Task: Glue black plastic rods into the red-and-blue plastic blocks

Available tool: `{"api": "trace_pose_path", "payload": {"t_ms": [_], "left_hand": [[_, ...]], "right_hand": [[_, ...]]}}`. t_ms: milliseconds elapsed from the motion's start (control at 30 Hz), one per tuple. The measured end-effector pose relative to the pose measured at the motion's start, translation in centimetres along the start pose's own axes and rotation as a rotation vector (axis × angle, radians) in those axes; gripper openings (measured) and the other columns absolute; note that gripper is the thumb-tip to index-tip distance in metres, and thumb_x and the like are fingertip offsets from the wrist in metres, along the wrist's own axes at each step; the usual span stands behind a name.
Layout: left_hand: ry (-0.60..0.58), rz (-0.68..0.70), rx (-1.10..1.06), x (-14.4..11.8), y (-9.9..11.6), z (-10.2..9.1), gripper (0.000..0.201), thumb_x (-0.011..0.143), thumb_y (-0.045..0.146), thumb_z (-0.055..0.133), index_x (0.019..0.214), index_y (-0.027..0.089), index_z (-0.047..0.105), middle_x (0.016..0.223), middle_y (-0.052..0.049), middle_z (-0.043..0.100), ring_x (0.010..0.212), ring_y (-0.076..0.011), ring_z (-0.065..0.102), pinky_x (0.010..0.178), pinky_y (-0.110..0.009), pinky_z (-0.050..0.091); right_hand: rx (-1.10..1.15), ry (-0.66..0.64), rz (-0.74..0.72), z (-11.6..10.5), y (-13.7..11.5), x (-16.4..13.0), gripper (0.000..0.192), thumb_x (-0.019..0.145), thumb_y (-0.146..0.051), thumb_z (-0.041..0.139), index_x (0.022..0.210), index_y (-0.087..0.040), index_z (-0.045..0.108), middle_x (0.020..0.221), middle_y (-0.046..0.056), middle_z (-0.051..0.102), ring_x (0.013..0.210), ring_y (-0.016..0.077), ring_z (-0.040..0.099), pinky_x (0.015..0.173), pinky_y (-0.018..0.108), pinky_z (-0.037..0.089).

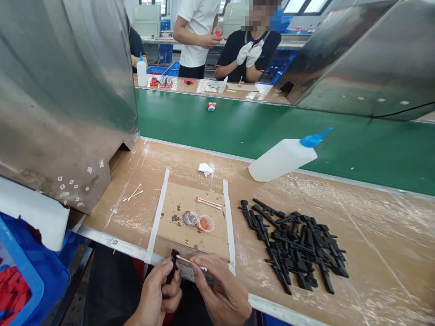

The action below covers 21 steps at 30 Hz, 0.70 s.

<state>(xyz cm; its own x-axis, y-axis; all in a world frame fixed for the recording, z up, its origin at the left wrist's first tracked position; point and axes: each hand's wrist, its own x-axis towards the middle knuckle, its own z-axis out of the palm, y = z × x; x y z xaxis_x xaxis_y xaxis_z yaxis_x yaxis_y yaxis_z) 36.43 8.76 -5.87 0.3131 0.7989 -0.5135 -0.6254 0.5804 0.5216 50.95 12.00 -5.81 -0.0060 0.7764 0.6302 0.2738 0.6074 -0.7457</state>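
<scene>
My left hand (158, 292) grips a small black plastic part (173, 262) upright at the table's near edge. My right hand (220, 290) pinches a cotton swab (186, 261) whose tip touches the top of that part. Just beyond, on a taped cardboard square (180, 201), sit two small round cups (199, 222), one clear and one with pinkish liquid, and a pair of swabs (208, 202). A heap of several black plastic parts (295, 244) lies to the right.
A white squeeze bottle with a blue nozzle (285, 156) lies tilted by the green conveyor belt (238, 124). A metal housing (64, 90) stands at left, a blue bin (30, 276) below it. Two people work across the belt. Spare swabs (133, 194) and a tissue (205, 169) lie nearby.
</scene>
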Motion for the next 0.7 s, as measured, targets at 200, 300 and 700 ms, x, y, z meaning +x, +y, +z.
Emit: {"api": "trace_pose_path", "payload": {"t_ms": [200,300,700], "left_hand": [[-0.023,-0.003,-0.009,0.02,0.13,-0.01,0.039,0.086,0.054,0.062,0.077,0.018,0.051,0.052,0.013,0.022,0.04,-0.0027,0.008,0.039,-0.018,0.004],[-0.032,-0.014,-0.023,0.04,0.17,-0.06,0.039,0.085,0.054,0.063,0.077,0.018,0.051,0.051,0.013,0.022,0.039,-0.0024,0.007,0.039,-0.018,0.005],[-0.014,-0.012,-0.03,-0.02,0.37,0.23,0.044,0.081,0.057,0.068,0.076,0.017,0.051,0.05,0.014,0.024,0.039,-0.0013,0.007,0.039,-0.018,0.003]], "right_hand": [[-0.012,0.006,-0.006,0.08,0.27,-0.28,0.036,0.083,0.007,0.064,0.108,-0.018,0.067,0.088,0.005,0.073,0.081,0.0189,0.07,0.07,0.032,0.059],[-0.003,-0.014,-0.001,0.05,0.2,-0.32,0.035,0.083,0.006,0.065,0.108,-0.018,0.067,0.088,0.005,0.073,0.082,0.0185,0.069,0.071,0.032,0.059],[-0.005,0.004,0.001,-0.02,-0.29,0.09,0.032,0.083,0.003,0.064,0.105,-0.02,0.068,0.085,0.004,0.073,0.078,0.0188,0.07,0.068,0.031,0.06]]}}
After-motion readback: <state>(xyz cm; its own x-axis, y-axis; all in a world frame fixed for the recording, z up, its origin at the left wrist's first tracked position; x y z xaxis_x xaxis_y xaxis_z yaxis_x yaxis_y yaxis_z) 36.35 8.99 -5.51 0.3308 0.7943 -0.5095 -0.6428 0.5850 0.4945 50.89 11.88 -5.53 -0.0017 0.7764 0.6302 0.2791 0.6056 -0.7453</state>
